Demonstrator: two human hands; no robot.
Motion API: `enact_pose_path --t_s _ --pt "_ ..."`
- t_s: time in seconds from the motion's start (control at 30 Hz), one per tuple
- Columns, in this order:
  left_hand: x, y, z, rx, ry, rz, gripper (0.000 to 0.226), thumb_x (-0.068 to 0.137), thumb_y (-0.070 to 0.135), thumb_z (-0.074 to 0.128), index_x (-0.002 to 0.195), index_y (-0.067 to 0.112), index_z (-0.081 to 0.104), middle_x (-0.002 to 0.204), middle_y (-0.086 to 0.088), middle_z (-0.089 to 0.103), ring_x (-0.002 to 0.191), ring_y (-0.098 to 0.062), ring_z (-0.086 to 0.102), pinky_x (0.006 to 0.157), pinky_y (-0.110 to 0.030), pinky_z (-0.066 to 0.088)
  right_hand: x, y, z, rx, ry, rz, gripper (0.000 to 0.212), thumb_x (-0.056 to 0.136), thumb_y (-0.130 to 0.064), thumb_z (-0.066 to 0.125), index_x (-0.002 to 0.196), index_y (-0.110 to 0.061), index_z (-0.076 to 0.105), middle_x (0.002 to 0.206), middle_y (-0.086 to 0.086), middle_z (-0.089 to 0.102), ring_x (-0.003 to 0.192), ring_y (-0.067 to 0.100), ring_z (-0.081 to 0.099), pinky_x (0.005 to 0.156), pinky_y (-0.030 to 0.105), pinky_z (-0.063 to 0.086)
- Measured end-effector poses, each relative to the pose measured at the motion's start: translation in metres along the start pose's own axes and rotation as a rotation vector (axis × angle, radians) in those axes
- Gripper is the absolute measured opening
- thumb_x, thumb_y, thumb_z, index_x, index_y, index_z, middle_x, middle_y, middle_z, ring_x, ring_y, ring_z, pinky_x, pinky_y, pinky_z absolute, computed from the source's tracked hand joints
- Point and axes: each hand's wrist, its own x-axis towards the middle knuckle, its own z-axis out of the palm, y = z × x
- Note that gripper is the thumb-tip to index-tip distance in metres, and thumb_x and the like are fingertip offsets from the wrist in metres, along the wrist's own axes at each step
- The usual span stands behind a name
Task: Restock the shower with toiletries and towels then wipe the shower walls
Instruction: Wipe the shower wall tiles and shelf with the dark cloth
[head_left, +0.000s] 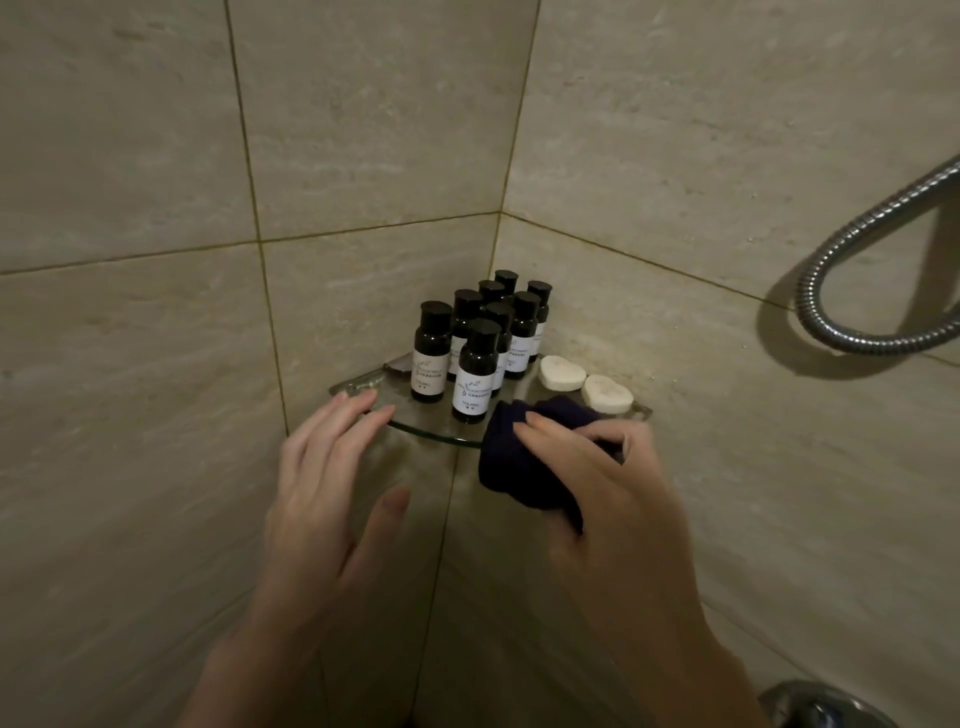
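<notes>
At the tiled shower corner (496, 228), on the glass shelf (421, 423): dark bottles (475, 374) clustered upright, two white heart-shaped soaps (561, 374) just right of them, right hand (597, 473) gripping a dark cloth (514, 467) against the shelf's front edge, left hand (327, 478) unclenched, touching the rim left of the bottles.

1. Eight small dark bottles (472, 384), each with a black cap and a white label.
2. Two white heart-shaped soaps (561, 374).
3. One dark cloth (514, 467).
4. One glass corner shelf (415, 422).
5. One metal shower hose (807, 299).
6. Two hands: left hand (332, 467), right hand (608, 483).
</notes>
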Motion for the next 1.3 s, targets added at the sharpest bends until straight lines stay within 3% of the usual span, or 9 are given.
enact_pose_path --t_s 0.17,0.37,0.47,0.57,0.63,0.8,0.9,1.1,1.3 --pt "-0.005 0.002 0.01 0.002 0.048 -0.002 0.066 0.101 0.053 0.036 0.148 0.008 0.043 0.159 -0.006 0.037 0.151 -0.02 0.026 0.123 -0.03 0.018 -0.03 0.011 -0.002 0.428 -0.043 0.186 0.048 0.074 -0.011 0.054 0.115 -0.028 0.075 0.116 -0.017 0.068 0.103 0.007 0.063 0.082 0.02 0.05" --pt "-0.056 0.016 0.054 -0.228 0.084 -0.191 0.057 0.095 0.036 0.053 0.144 0.01 0.045 0.157 -0.004 0.039 0.14 -0.025 0.045 0.104 -0.058 0.046 -0.031 0.011 -0.013 1.259 -0.112 1.261 0.037 0.089 0.012 0.047 0.076 -0.008 0.074 0.065 0.01 0.067 0.049 0.019 0.065 0.043 0.026 0.048" --pt "-0.06 0.041 0.079 -0.611 -0.206 -0.597 0.04 0.091 0.047 0.058 0.126 0.028 0.063 0.129 0.022 0.064 0.119 -0.002 0.06 0.1 -0.039 0.052 -0.045 0.026 -0.021 1.432 -0.13 1.481 0.021 0.093 -0.003 0.047 0.075 -0.007 0.057 0.059 0.007 0.057 0.043 0.018 0.057 0.042 0.026 0.045" --pt "-0.038 0.067 0.106 -1.146 -0.489 -1.094 0.044 0.089 0.05 0.06 0.106 0.012 0.073 0.127 -0.006 0.069 0.103 -0.021 0.071 0.097 -0.036 0.049 -0.058 0.035 -0.019 1.439 -0.22 1.527 0.016 0.078 -0.02 0.066 0.081 -0.005 0.063 0.064 0.008 0.065 0.051 0.019 0.064 0.05 0.031 0.05" --pt "-0.032 0.092 0.107 -1.479 -0.581 -1.288 0.063 0.093 0.055 0.047 0.109 0.001 0.075 0.126 -0.019 0.067 0.11 -0.032 0.066 0.106 -0.043 0.043 -0.064 0.04 -0.018 1.412 -0.259 1.581 0.031 0.066 -0.028 0.073 0.085 -0.003 0.077 0.081 0.016 0.074 0.067 0.028 0.072 0.068 0.038 0.054" --pt "-0.053 0.134 0.101 -1.969 -0.592 -1.58 0.109 0.051 0.065 0.088 0.137 0.003 0.06 0.145 -0.022 0.054 0.138 -0.038 0.048 0.121 -0.047 0.026 -0.084 0.058 -0.029 1.373 -0.244 1.757 0.049 0.078 -0.037 0.074 0.109 0.001 0.076 0.091 0.022 0.075 0.075 0.036 0.074 0.076 0.044 0.056" --pt "-0.057 0.153 0.117 -1.96 -0.478 -1.663 0.115 0.043 0.064 0.089 0.133 -0.002 0.061 0.139 -0.027 0.058 0.128 -0.043 0.057 0.115 -0.05 0.034 -0.097 0.082 -0.031 1.148 -0.276 1.718 0.049 0.073 -0.039 0.084 0.108 -0.004 0.076 0.105 0.022 0.075 0.095 0.04 0.073 0.093 0.051 0.056" --pt "-0.05 0.198 0.128 -1.61 -0.418 -1.603 0.049 0.079 0.029 0.073 0.118 -0.001 0.069 0.104 -0.028 0.074 0.102 -0.044 0.068 0.09 -0.052 0.052 -0.1 0.117 -0.07 0.761 -0.45 1.176 0.015 0.096 -0.014 0.064 0.098 -0.019 0.078 0.093 -0.001 0.078 0.092 0.016 0.074 0.089 0.039 0.057" --pt "0.002 0.246 0.103 -1.223 0.124 -1.072 0.019 0.094 0.029 0.065 0.109 0.019 0.072 0.095 -0.002 0.079 0.091 -0.02 0.076 0.082 -0.036 0.057 -0.101 0.133 -0.117 0.707 -0.144 0.91 0.018 0.084 -0.015 0.071 0.1 -0.02 0.078 0.096 -0.006 0.079 0.095 0.012 0.075 0.085 0.038 0.059"
